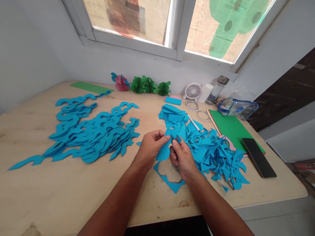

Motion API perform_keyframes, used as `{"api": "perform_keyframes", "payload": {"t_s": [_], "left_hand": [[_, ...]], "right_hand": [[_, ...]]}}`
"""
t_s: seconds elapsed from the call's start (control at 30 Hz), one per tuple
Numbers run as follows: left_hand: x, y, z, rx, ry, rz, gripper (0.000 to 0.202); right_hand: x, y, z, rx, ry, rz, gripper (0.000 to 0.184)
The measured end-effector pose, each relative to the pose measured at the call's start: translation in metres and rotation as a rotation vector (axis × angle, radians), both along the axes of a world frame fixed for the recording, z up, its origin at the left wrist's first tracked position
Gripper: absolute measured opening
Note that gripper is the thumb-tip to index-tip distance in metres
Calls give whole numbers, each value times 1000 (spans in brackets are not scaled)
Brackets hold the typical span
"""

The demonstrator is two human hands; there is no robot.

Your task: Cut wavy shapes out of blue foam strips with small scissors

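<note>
My left hand [151, 144] and my right hand [181, 157] meet over the middle of the wooden table [73, 196]. Both pinch the same piece of blue paper [163, 153], a rounded cut shape with an offcut hanging below it toward the table. To the left lies a wide spread of blue cut-out curvy shapes [91, 134]. To the right lies a heap of blue paper scraps [214, 154], with a stack of blue rectangles [173, 116] behind it. A white pen [194, 124] rests on that stack's edge.
A black phone [258, 157] and green paper sheet [231, 129] lie at the right. Two tape rings [192, 105], a small white fan [192, 91], a bottle [218, 89] and a clear pouch [237, 107] stand at the back right. Green and pink paper decorations [142, 84] line the wall.
</note>
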State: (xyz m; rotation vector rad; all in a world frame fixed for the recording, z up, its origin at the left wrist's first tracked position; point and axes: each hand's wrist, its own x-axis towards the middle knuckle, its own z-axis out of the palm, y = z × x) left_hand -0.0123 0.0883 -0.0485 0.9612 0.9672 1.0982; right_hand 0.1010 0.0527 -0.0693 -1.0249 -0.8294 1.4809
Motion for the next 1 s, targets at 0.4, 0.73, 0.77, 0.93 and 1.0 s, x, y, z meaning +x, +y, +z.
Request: {"api": "perform_keyframes", "payload": {"t_s": [0.4,0.73,0.77,0.93,1.0], "left_hand": [[-2,1,2,8,52,19,21],[-2,1,2,-20,45,6,21],[-2,1,1,-20,36,5,21],[-3,3,-1,14,6,43,20],[-2,4,-2,19,-2,54,19]], "right_hand": [[2,0,3,14,-23,46,31],[2,1,1,18,-42,31,34],[2,1,1,24,-48,30,34],[2,0,1,34,-67,50,32],[1,0,2,22,-64,47,33]]}}
